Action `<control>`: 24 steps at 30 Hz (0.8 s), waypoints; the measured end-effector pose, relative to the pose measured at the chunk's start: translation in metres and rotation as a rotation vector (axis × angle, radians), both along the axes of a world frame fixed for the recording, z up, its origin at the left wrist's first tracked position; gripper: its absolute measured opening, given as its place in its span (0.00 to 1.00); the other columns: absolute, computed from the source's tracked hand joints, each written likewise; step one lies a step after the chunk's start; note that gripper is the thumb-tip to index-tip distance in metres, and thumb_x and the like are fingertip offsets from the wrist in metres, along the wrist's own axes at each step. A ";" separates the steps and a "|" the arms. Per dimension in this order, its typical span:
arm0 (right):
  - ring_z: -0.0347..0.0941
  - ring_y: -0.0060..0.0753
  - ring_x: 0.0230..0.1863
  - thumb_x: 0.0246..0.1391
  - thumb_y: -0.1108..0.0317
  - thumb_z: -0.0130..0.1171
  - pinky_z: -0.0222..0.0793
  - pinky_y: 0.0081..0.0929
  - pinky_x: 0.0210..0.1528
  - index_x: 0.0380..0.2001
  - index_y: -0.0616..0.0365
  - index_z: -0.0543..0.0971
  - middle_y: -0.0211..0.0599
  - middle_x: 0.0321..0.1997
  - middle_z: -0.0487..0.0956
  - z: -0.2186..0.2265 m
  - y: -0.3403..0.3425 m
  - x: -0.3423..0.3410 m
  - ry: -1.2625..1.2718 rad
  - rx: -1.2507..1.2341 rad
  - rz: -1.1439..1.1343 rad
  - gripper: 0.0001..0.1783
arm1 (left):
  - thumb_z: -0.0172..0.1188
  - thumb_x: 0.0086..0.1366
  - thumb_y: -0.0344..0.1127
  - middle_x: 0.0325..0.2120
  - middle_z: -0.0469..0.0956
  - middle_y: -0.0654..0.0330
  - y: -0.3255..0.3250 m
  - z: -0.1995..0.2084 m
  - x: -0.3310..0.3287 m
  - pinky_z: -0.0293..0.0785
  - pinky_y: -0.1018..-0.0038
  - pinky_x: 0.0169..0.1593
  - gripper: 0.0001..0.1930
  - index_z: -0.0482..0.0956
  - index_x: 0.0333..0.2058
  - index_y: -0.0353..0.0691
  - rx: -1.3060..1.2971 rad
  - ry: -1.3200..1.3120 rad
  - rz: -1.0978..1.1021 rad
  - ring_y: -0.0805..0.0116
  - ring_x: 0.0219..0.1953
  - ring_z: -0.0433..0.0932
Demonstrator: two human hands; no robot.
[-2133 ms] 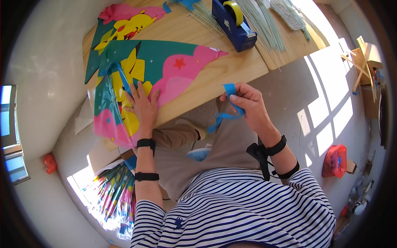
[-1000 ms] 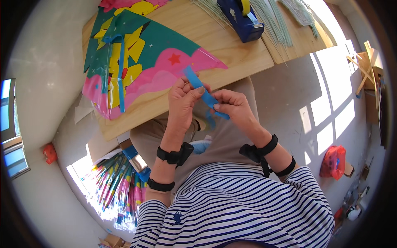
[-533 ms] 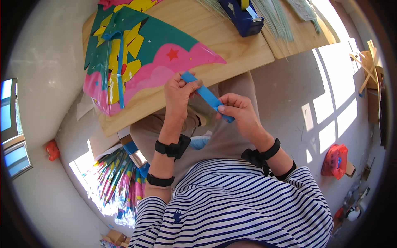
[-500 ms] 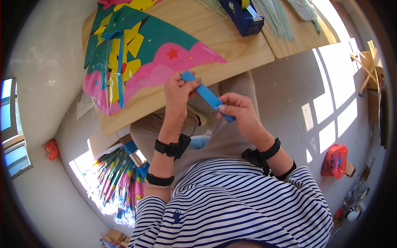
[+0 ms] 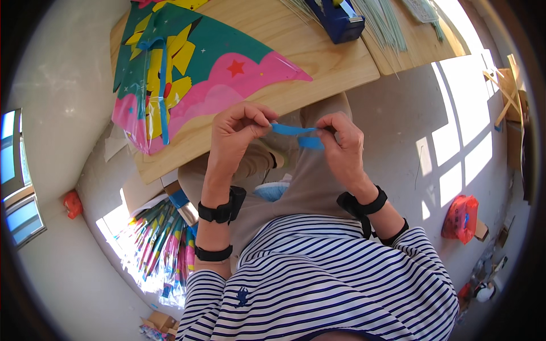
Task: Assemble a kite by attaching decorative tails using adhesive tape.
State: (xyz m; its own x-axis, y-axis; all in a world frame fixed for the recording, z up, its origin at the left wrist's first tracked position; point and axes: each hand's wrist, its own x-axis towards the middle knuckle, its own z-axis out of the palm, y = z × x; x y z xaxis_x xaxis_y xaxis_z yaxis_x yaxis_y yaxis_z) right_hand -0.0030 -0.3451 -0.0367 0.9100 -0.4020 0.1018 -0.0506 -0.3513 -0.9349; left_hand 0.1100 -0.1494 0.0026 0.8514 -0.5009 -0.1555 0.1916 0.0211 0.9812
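Observation:
A blue strip (image 5: 289, 130) stretches between my two hands, over my lap and just off the table's near edge. My left hand (image 5: 240, 129) pinches one end between thumb and fingers. The other end is in the closed fingers of my right hand (image 5: 343, 142), and a folded length of the strip hangs below them. Beyond my left hand, a green, pink and yellow kite sheet (image 5: 227, 71) with a cartoon figure lies on the table. Another blue strip (image 5: 164, 96) runs along that sheet.
On the wooden table (image 5: 341, 79) stand a dark blue tape dispenser (image 5: 339, 25) and a spread of thin pale rods (image 5: 384, 28). Folded colourful sheets (image 5: 159, 244) in clear wrap lie at lower left. A red plastic bag (image 5: 460, 219) sits on the floor at right.
The strip has gone from slanting and flat to nearly level, with part of it folded by my right hand. My left hand has moved slightly left and down; my right hand has risen.

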 end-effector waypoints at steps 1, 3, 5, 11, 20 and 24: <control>0.75 0.39 0.31 0.45 0.85 0.56 0.69 0.32 0.33 0.31 0.63 0.78 0.41 0.30 0.77 0.000 -0.002 0.001 -0.055 -0.091 -0.035 0.10 | 0.59 0.56 0.14 0.35 0.82 0.58 0.003 0.003 -0.002 0.75 0.78 0.41 0.08 0.79 0.30 0.35 0.006 -0.046 -0.010 0.72 0.38 0.79; 0.74 0.42 0.31 0.44 0.86 0.55 0.69 0.33 0.32 0.31 0.62 0.78 0.42 0.29 0.77 0.000 -0.006 0.003 -0.120 -0.166 -0.074 0.10 | 0.58 0.55 0.12 0.35 0.82 0.58 0.007 0.010 -0.007 0.75 0.77 0.42 0.09 0.79 0.29 0.35 0.038 -0.153 -0.014 0.71 0.38 0.79; 0.73 0.43 0.31 0.44 0.86 0.55 0.69 0.34 0.32 0.30 0.62 0.77 0.42 0.29 0.76 0.001 -0.008 0.004 -0.179 -0.205 -0.108 0.10 | 0.58 0.54 0.11 0.35 0.82 0.58 0.010 0.015 -0.010 0.75 0.77 0.42 0.11 0.79 0.28 0.35 0.091 -0.275 -0.002 0.70 0.38 0.79; 0.73 0.38 0.29 0.47 0.85 0.56 0.70 0.30 0.33 0.31 0.62 0.78 0.40 0.29 0.77 0.004 -0.011 0.004 -0.179 -0.105 -0.137 0.09 | 0.61 0.54 0.14 0.38 0.82 0.58 0.014 0.008 -0.010 0.75 0.75 0.47 0.10 0.80 0.34 0.34 0.084 -0.293 -0.013 0.70 0.42 0.79; 0.74 0.25 0.31 0.51 0.82 0.57 0.71 0.24 0.37 0.34 0.64 0.78 0.35 0.30 0.79 0.008 -0.006 0.005 -0.050 0.236 -0.111 0.07 | 0.65 0.57 0.20 0.43 0.81 0.58 -0.029 -0.028 -0.032 0.75 0.74 0.52 0.21 0.75 0.51 0.35 -0.041 0.213 -0.170 0.70 0.48 0.79; 0.74 0.24 0.31 0.51 0.81 0.57 0.71 0.23 0.37 0.34 0.64 0.78 0.34 0.28 0.79 0.005 -0.009 0.007 -0.012 0.293 -0.141 0.06 | 0.64 0.57 0.19 0.33 0.81 0.62 -0.030 -0.028 -0.035 0.76 0.80 0.45 0.17 0.77 0.46 0.36 -0.058 0.307 -0.128 0.75 0.39 0.80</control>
